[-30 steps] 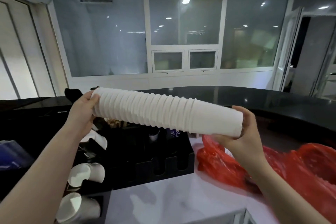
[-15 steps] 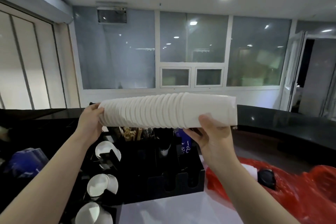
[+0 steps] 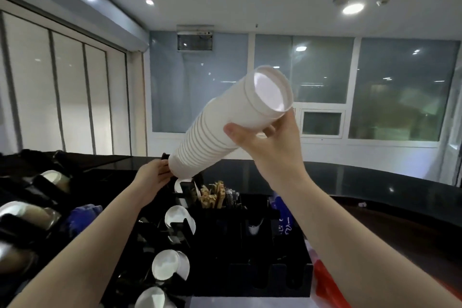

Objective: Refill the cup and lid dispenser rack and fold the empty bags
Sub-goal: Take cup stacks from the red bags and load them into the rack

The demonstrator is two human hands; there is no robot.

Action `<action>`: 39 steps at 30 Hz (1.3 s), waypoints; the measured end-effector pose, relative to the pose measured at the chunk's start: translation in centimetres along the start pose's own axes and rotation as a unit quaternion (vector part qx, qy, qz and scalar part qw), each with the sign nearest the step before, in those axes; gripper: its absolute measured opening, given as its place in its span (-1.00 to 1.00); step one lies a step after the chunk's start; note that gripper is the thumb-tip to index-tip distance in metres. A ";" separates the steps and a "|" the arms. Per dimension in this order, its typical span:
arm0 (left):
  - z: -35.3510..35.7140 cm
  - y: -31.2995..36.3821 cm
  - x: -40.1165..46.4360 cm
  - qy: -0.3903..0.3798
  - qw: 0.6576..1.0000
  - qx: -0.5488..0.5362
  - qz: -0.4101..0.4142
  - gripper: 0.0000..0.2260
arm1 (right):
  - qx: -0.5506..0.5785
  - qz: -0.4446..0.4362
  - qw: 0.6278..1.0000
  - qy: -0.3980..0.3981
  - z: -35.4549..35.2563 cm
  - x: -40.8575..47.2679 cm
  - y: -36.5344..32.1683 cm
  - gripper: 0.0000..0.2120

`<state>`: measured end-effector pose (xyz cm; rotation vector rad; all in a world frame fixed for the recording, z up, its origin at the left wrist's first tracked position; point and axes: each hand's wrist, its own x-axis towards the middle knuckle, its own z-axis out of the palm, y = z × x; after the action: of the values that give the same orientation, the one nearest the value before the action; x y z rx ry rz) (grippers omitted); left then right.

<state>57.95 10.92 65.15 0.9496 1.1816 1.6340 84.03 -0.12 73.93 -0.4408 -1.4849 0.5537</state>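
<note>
A long stack of white paper cups (image 3: 225,127) slants from upper right down to lower left, its open mouth toward me. My right hand (image 3: 270,142) grips the stack near its upper, open end. My left hand (image 3: 153,177) holds the lower end, right above the top slot of the black dispenser rack (image 3: 187,230). White cup rims (image 3: 175,217) show in the rack's lower slots. A corner of the red plastic bag (image 3: 327,287) lies at the bottom right.
A black organiser (image 3: 250,270) with wooden stirrers (image 3: 212,197) and blue packets stands beside the rack. More cup dispensers (image 3: 30,217) and a blue object (image 3: 82,215) are on the left. A dark curved counter (image 3: 375,195) runs behind.
The cup stack has tilted from level to steeply slanted, its lower end brought down to the rack's top slot. My right hand rose and the view swung upward.
</note>
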 end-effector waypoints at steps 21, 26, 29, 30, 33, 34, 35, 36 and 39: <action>-5.3 -3.5 9.7 -0.073 0.977 0.183 -0.086 -0.52 | -0.168 0.004 0.985 -0.031 12.2 4.2 3.6 -0.35; -5.3 -4.3 10.4 -0.098 0.977 0.161 -0.097 -0.50 | -0.192 0.011 0.981 -0.024 13.6 4.8 4.0 -0.32; -5.8 -4.5 10.8 -0.122 0.979 0.130 -0.103 -0.53 | -0.207 0.011 0.978 -0.016 14.3 5.4 3.9 -0.33; -5.9 -4.5 10.8 -0.126 0.979 0.123 -0.101 -0.54 | -0.212 0.008 0.977 -0.014 14.5 5.5 3.9 -0.33; -5.9 -4.4 10.8 -0.130 0.980 0.117 -0.094 -0.58 | -0.231 -0.001 0.973 -0.013 15.3 5.5 3.9 -0.32; -6.0 -4.4 10.7 -0.133 0.980 0.116 -0.094 -0.59 | -0.239 -0.006 0.971 -0.014 15.6 5.5 3.9 -0.33; -6.0 -4.5 10.7 -0.137 0.979 0.115 -0.094 -0.59 | -0.247 -0.010 0.969 -0.017 15.8 5.5 3.8 -0.33; -6.1 -4.6 10.7 -0.142 0.979 0.115 -0.095 -0.58 | -0.256 -0.012 0.966 -0.020 16.0 5.6 3.8 -0.33; -6.4 -4.9 10.7 -0.153 0.976 0.124 -0.096 -0.55 | -0.273 -0.009 0.962 -0.029 16.2 6.0 3.6 -0.35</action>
<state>49.71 19.91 59.73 1.1582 1.2360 1.1584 67.58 5.36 77.37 -0.8441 -1.6926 0.1316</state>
